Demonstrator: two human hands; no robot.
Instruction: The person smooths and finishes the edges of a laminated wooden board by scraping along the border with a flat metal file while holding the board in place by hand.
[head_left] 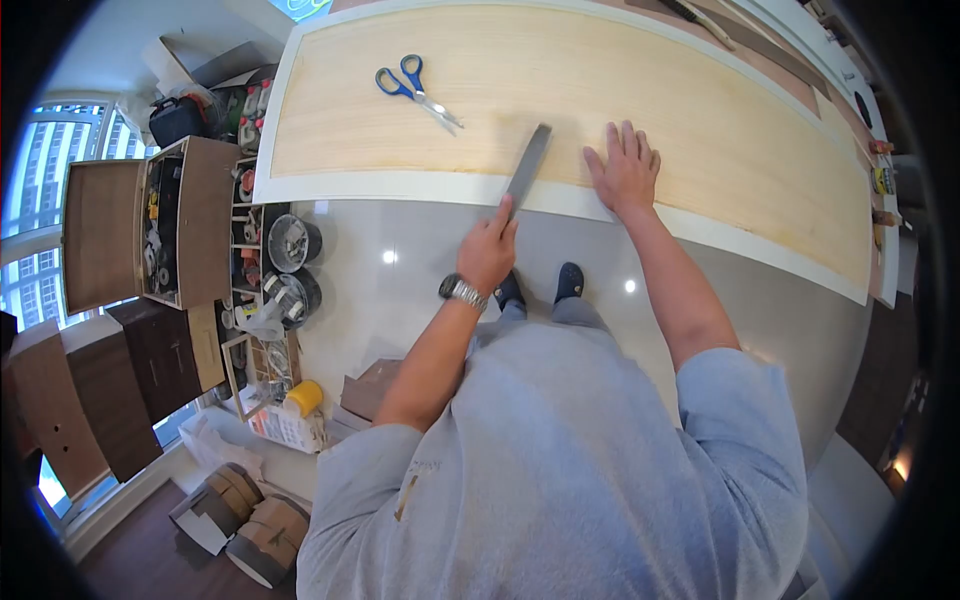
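My left hand (488, 252), with a metal watch at the wrist, is closed around the near end of a flat grey metal file (530, 165). The file points away from me and lies over the near white edge of a large pale wooden panel (340, 110). Flat on that panel, to the right of the file, rests my right hand (625, 172), its fingers spread and nothing in it. A pair of scissors (418, 94) with blue handles lies on the wood to the left, blades slightly apart.
Left of the panel stand an open wooden cabinet (208, 220) with tools inside and buckets (290, 243) on the floor. A yellow roll (304, 397) sits lower down. Along the panel's far right side lies a brush-like tool (700, 22). Small items stand at the right edge.
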